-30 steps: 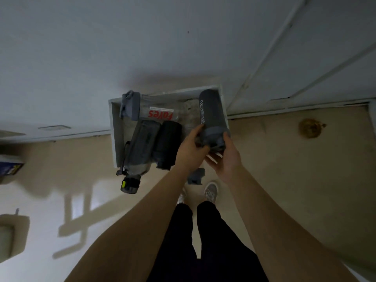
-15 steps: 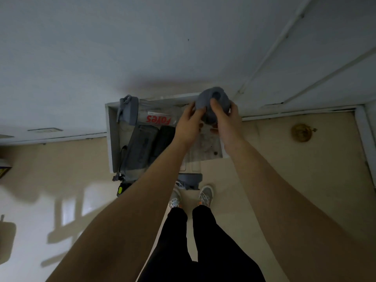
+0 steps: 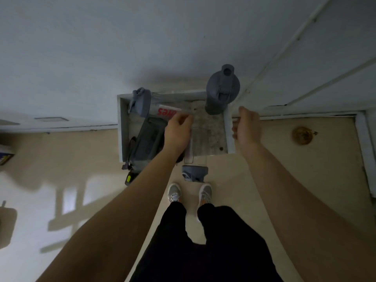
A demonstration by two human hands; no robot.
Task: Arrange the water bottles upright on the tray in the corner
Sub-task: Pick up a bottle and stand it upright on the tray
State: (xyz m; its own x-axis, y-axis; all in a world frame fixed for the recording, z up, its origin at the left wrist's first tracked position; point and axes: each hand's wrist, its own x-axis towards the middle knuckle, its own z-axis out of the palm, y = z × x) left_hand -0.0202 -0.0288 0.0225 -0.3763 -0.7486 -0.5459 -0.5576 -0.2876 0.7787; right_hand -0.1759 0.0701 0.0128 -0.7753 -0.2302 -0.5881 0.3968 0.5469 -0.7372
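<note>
A white-rimmed tray (image 3: 121, 129) lies on the floor in the corner. One grey bottle (image 3: 221, 92) stands upright in its back right corner, lid up. A clear bottle with a red-lettered label (image 3: 162, 110) lies along the back rim. A smoky grey bottle (image 3: 145, 143) lies lengthwise, its yellow-green cap past the front rim. A clear bottle with a grey cap (image 3: 194, 173) pokes out over the front edge. My left hand (image 3: 178, 133) hovers over the lying bottles, fingers loosely curled, hiding a dark bottle. My right hand (image 3: 247, 127) hangs empty over the right rim.
Walls meet behind the tray, with a door and its frame (image 3: 362, 139) to the right. A brass door stop (image 3: 302, 135) sits on the beige floor at right. My grey shoes (image 3: 175, 193) stand just before the tray. A box (image 3: 5, 157) lies at the far left.
Both hands stood the grey bottle upright in the tray's back right corner and let go of it. They have drawn back, left hand toward the lying bottles, right hand to the right rim.
</note>
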